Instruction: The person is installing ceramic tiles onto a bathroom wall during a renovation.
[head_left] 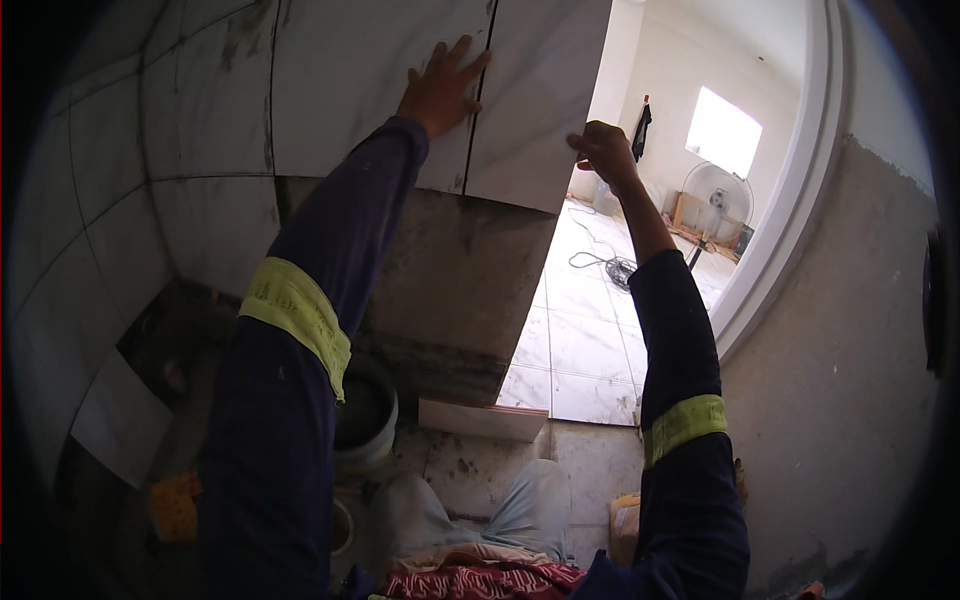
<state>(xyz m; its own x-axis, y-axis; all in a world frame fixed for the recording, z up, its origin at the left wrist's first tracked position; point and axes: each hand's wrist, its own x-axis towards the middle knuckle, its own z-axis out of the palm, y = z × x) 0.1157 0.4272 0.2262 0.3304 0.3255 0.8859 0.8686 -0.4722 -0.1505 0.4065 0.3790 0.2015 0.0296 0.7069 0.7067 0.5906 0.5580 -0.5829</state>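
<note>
My left hand (440, 88) lies with fingers spread against a large marble-patterned wall tile (340, 90), its fingertips reaching the dark vertical joint. To the right of that joint is a narrower wall tile (530, 110) of the same pattern, which ends at the doorway. My right hand (605, 152) is closed at this tile's right edge, with a fingertip on its face; the fingers behind the edge are partly hidden. Beneath both tiles shows a bare, grey-brown stretch of wall (450, 285).
A bucket (378, 425) stands below my left forearm. A cut tile strip (483, 419) lies at the wall's foot, and a loose tile (122, 420) leans at left. Through the doorway are a coiled cable (620, 272) and a fan (718, 198). A rough plaster wall (830, 400) borders the right.
</note>
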